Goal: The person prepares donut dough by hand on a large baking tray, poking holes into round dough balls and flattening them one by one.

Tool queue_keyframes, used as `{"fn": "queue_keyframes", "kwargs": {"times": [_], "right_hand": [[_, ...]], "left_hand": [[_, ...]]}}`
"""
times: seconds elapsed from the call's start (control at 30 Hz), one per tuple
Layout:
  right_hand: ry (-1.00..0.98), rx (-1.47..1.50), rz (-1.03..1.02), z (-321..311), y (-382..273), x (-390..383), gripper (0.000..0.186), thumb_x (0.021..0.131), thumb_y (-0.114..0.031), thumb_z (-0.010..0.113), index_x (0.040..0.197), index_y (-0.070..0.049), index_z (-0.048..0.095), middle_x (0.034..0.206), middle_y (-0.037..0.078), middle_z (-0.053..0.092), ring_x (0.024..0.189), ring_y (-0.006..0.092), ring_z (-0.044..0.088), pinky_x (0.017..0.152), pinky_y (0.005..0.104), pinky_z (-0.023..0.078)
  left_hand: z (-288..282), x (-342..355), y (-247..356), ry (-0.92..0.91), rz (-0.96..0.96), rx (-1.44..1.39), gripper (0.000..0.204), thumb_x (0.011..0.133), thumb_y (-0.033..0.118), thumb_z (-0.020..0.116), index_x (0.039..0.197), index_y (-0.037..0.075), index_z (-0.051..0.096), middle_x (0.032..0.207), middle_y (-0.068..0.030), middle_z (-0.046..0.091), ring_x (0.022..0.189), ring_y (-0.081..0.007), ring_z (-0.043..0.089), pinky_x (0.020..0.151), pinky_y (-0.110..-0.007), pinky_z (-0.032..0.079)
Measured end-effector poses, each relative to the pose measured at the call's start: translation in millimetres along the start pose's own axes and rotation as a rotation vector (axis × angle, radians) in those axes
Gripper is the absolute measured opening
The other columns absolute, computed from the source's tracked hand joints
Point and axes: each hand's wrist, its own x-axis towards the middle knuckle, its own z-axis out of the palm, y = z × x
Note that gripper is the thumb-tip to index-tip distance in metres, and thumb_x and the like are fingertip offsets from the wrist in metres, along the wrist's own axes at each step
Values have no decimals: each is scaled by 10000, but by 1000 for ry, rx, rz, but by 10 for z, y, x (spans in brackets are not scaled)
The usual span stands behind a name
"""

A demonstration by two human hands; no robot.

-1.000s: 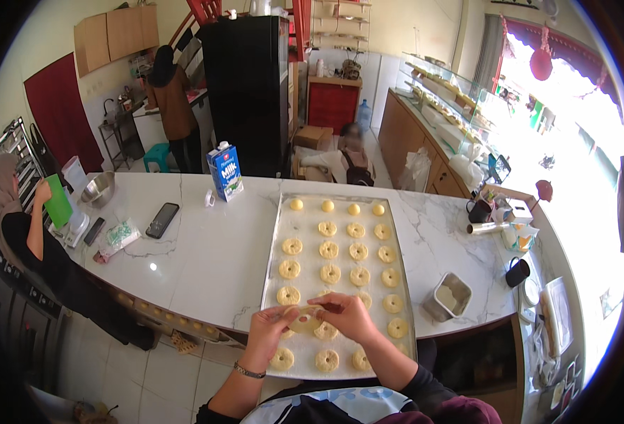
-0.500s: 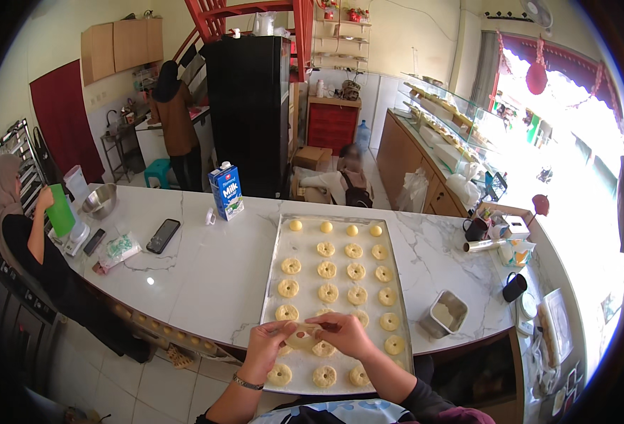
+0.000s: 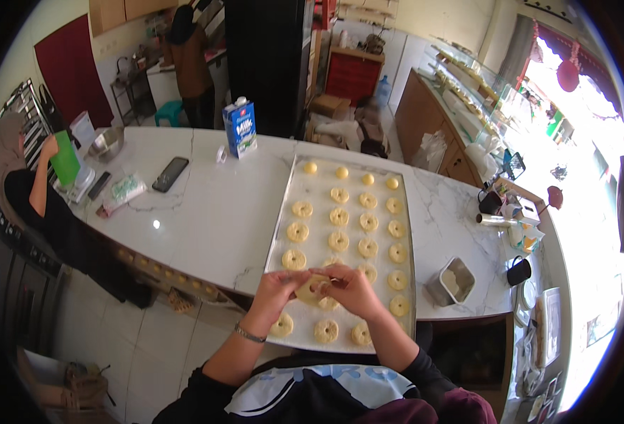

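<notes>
The left hand and right hand are close together above the near half of the baking tray. Both have the fingers bent inward with little gap at the thumbs, and together they grip a raw dough ring, the left hand at its left edge and the right hand at its right. The ring is above the tray, tilted, one flat face turned up toward the wearer; being ring-shaped, it has no pointed end, and its long axis cannot be determined because fingers cover much of the rim. Skin tone shows at the hole; whether a fingertip passes through or lies behind is unclear. The hands and forearms conceal part of the dough rings beneath. The tray's long axis runs away from the wearer, with four dough balls in a row at the far end. To its right stands a metal pan, contents pale and indistinct. Beyond the tray's far left corner, a blue carton stands upright near a dark phone. At far left, a co-worker holds a green object. The black refrigerator is cut off above; glare washes out the right side.
</notes>
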Motion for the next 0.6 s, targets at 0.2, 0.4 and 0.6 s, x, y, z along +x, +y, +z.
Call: {"fn": "queue_keyframes", "kwargs": {"times": [0.2,0.4,0.6], "right_hand": [[-1,6,50,-91,-53,-63,281,816,-4,613,1096,11,615,925,55,640,825,83,597,719,213,480],[-15,10,79,-134,-76,-65,295,809,12,606,1104,16,608,916,57,625,841,94,590,733,222,480],[10,-95,28,-100,34,-63,373,777,-19,641,1147,-53,608,896,27,601,790,68,549,700,214,470]], "left_hand": [[104,-36,7,-74,-36,-78,253,805,181,691,946,-26,656,846,-81,662,733,-139,644,687,-263,541],[122,-27,4,-14,-24,-79,262,809,187,688,952,-30,654,851,-79,663,755,-144,646,690,-260,540],[142,18,-36,19,-24,-76,242,815,194,683,919,-23,665,852,-77,663,748,-138,643,677,-248,531]]}}
